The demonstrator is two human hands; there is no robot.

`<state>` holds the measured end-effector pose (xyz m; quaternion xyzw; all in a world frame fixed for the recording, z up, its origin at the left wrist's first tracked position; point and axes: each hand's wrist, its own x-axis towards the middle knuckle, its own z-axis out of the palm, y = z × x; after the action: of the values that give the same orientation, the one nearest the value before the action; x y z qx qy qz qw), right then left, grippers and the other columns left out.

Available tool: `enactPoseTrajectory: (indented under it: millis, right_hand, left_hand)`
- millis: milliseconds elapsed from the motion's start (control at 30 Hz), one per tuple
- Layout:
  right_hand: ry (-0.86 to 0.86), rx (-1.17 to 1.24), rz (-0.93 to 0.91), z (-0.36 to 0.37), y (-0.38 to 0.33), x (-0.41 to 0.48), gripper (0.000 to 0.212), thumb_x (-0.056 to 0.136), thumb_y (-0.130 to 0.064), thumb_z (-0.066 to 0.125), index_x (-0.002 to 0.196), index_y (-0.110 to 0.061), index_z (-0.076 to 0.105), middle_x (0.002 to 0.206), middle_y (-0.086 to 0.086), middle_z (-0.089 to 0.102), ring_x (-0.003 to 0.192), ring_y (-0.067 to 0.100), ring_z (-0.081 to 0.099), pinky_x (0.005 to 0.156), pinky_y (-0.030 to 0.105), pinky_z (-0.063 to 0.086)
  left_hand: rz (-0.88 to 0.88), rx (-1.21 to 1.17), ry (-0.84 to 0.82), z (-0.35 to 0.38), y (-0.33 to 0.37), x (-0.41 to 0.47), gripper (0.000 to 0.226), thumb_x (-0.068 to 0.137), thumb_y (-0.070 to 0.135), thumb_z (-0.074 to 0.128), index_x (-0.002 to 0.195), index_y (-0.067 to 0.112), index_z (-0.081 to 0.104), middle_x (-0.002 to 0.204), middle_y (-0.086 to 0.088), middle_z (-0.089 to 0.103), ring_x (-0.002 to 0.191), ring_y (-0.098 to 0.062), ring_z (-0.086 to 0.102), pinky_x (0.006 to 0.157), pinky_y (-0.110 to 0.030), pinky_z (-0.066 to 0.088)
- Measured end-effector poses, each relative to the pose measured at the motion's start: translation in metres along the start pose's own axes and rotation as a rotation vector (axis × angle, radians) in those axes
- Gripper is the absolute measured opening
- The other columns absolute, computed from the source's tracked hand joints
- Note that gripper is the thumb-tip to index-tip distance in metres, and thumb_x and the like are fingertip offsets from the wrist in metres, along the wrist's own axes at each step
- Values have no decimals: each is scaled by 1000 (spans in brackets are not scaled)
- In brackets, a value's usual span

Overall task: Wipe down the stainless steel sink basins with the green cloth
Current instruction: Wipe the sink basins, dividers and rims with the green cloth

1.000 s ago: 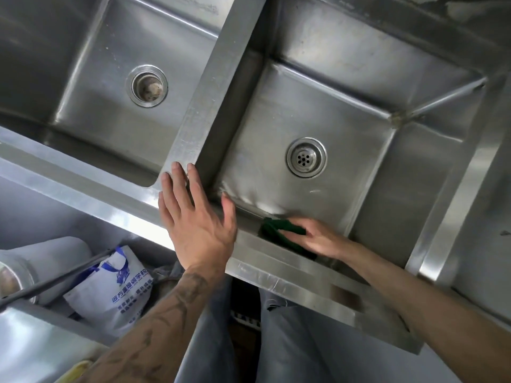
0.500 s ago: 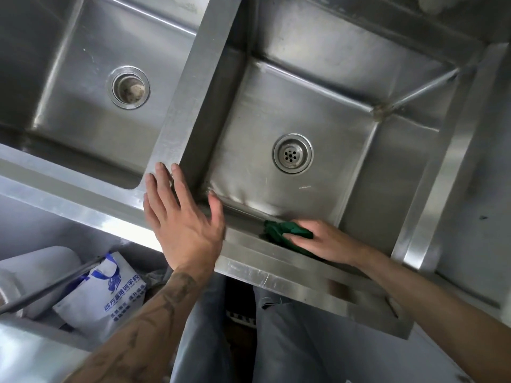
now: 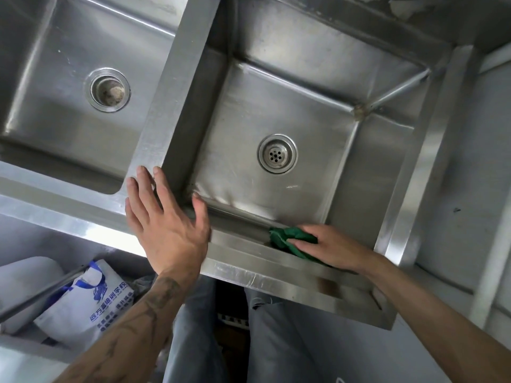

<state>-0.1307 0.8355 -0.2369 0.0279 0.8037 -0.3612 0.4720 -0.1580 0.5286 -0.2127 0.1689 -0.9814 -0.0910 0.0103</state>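
Step in hand: the person is wiping the near inner wall of the right basin (image 3: 290,111), low in the frame, just inside the front rim (image 3: 276,268).
Right hand: the right hand (image 3: 329,248), at lower right of centre, is pressing flat over the green cloth (image 3: 284,239), fingers nearly straight and held close together, pinning the cloth against the steel rather than clenching it.
Green cloth: it is lying bunched under those fingers, its free edge sticking out toward the left of the frame, touching the near wall close to the basin's lower right corner.
Left hand: the left hand (image 3: 163,219) is lying open and empty, palm down, fingers spread across the junction of the front rim and the divider (image 3: 171,87) between the basins; it is probably serving as a brace.
Left basin: the left basin (image 3: 55,87), upper left of the frame, is showing an open drain (image 3: 107,89) with grime inside; it looks unwiped, though that is only a judgement.
Doing it well: keeping the palm flat, spreading the bunched cloth so more of it is touching, and running overlapping strokes along the wall into the corner seams, where residue is likeliest to be sitting.
Watch for: the strainer drain (image 3: 277,153) and the discoloured far corner weld (image 3: 360,110) are looking in need of firmer rubbing.
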Motion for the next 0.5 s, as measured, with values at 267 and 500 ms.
enactPoseTrajectory:
  millis: [267,500]
  right_hand:
    - [-65,-167,105,10,16,40,38,106,-53,52,137,-35,65,134,-7,69,122,18,63,91,27,46]
    - [-49,-117,93,-1,19,7,13,103,-61,51,100,-59,64,96,-32,68,91,-6,64,71,19,42]
  left_hand:
    - [11,-20,32,1,-1,0,76,104,49,45,168,14,22,176,-14,22,163,-34,18,132,-50,17]
    - [-5,-13,3,-1,1,0,76,104,53,39,168,16,21,177,-10,20,164,-31,15,132,-51,17]
